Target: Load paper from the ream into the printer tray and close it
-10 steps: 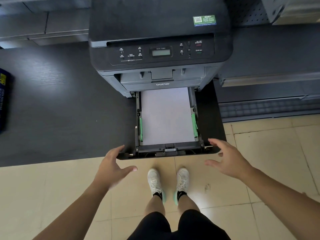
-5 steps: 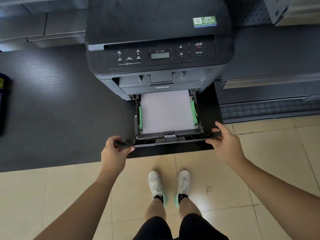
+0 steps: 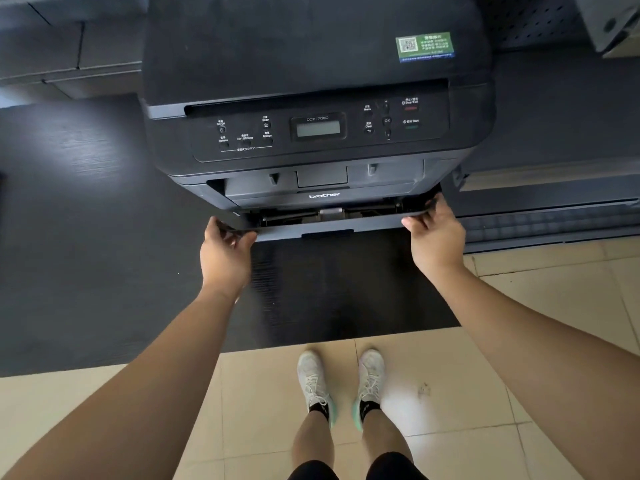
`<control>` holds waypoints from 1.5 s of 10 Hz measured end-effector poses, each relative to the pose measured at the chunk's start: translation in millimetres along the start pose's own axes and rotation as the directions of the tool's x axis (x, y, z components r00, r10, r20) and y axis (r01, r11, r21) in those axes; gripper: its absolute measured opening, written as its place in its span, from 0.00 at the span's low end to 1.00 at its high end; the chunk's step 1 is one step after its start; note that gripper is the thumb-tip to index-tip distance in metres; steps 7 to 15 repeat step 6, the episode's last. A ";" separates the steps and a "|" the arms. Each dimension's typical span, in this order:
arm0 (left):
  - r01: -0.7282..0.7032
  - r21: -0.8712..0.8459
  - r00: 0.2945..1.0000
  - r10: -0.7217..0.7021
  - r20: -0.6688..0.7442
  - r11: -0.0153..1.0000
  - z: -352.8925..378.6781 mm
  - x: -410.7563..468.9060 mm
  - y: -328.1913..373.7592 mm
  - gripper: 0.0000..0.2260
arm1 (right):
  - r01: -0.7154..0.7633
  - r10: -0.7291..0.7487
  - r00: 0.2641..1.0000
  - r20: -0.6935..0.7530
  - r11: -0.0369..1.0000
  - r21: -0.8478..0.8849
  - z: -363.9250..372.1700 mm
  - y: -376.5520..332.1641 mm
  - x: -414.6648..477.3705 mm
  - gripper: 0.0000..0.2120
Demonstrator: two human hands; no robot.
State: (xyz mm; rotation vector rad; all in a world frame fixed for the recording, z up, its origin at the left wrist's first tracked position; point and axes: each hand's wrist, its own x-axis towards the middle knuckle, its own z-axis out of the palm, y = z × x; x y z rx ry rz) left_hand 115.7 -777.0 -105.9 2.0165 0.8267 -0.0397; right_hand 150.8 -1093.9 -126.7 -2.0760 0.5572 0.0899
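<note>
A black printer (image 3: pixel 317 81) stands on a dark desk (image 3: pixel 86 220). Its paper tray (image 3: pixel 329 225) is pushed almost fully into the body, with only the front lip and a narrow slot showing. The paper inside is hidden. My left hand (image 3: pixel 225 252) grips the tray's left front corner. My right hand (image 3: pixel 434 233) grips the right front corner. The ream is out of view.
The desk's front edge crosses the view above a beige tiled floor (image 3: pixel 519 341). My feet in white shoes (image 3: pixel 341 382) stand below the printer. Grey shelving (image 3: pixel 547 199) sits to the printer's right, and grey units (image 3: pixel 52 53) lie at the back left.
Both hands closed on the tray's front corners and pushed it into the printer. The white paper, in plain sight a second ago, is now hidden inside.
</note>
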 end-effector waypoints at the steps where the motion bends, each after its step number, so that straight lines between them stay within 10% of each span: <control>1: -0.017 -0.037 1.000 0.016 -0.025 0.999 6.8 12.2 8.9 0.15 | 0.024 -0.024 0.999 -0.044 1.000 -0.008 9.8 -6.7 8.6 0.29; 15: 0.053 -0.035 0.997 -0.051 0.055 0.998 0.2 -1.4 15.8 0.29 | -0.057 0.057 0.996 0.065 0.998 -0.005 6.5 -16.2 -2.4 0.33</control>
